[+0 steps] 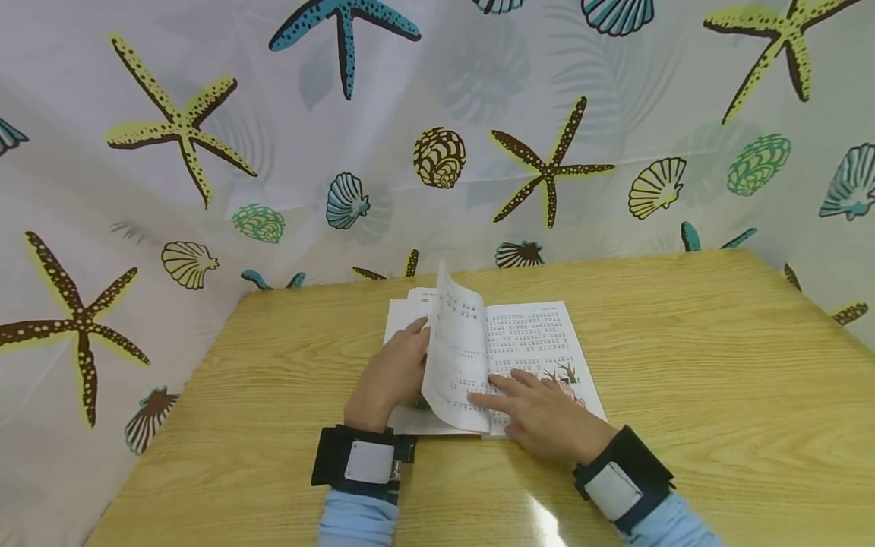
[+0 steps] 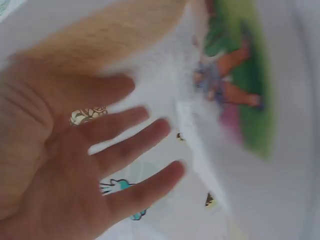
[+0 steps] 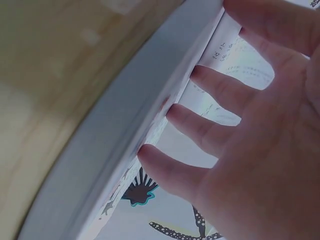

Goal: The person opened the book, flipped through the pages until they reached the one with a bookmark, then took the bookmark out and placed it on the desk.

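An open book [image 1: 529,334] with printed text lies on the table, and one page [image 1: 454,357] stands raised and curved near its middle. My left hand [image 1: 393,372] is at the left side of that page, its fingertips partly hidden behind it. In the left wrist view the fingers [image 2: 140,142] are spread and fairly straight, beside a page with a coloured picture [image 2: 232,85]. My right hand [image 1: 547,414] rests on the lower right page with fingers spread. Its fingertips [image 3: 172,111] touch the paper in the right wrist view, and the index finger reaches the raised page's lower edge.
The wooden table [image 1: 718,365] extends on both sides of the book. Behind it hangs a white cloth [image 1: 410,106] printed with starfish and shells. Black straps [image 1: 625,479] with white plates circle both wrists, above light blue sleeves [image 1: 358,520].
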`<state>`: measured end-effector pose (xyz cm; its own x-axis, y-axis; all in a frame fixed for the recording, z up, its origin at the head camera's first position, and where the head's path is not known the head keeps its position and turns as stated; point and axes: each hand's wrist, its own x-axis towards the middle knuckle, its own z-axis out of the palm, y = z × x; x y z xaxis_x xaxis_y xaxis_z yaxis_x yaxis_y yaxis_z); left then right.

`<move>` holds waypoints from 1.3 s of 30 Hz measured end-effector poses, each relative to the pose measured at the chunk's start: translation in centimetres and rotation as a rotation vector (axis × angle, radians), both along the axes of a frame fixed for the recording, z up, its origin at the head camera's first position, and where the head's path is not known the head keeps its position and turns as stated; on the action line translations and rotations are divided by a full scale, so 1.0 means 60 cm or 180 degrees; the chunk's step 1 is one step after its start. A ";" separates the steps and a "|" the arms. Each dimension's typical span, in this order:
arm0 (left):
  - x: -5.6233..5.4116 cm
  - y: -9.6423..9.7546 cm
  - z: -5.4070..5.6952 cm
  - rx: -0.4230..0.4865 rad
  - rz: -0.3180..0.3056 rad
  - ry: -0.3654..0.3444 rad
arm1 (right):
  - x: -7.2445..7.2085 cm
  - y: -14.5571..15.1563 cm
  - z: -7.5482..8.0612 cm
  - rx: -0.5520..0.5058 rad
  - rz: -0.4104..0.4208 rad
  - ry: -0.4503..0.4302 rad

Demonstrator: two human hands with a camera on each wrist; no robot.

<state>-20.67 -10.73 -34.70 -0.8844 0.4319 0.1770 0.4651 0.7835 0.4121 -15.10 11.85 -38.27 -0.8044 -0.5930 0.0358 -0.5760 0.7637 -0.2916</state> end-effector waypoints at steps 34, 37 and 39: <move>0.007 0.046 -0.027 -0.0428 0.0170 -0.1300 | -0.008 0.013 0.001 -0.0071 -0.0075 0.0179; 0.007 0.047 -0.028 -0.0408 0.0180 -0.1310 | -0.014 0.025 0.001 -0.0108 -0.0210 0.0121; 0.008 0.048 -0.028 -0.0414 0.0191 -0.1305 | -0.019 0.035 0.000 -0.0153 -0.0283 0.0101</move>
<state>-20.22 -7.86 -36.36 -0.8944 0.3730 -0.2467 0.2355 0.8617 0.4494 -16.22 13.98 -38.30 -0.8517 -0.5164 0.0889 -0.5162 0.7977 -0.3118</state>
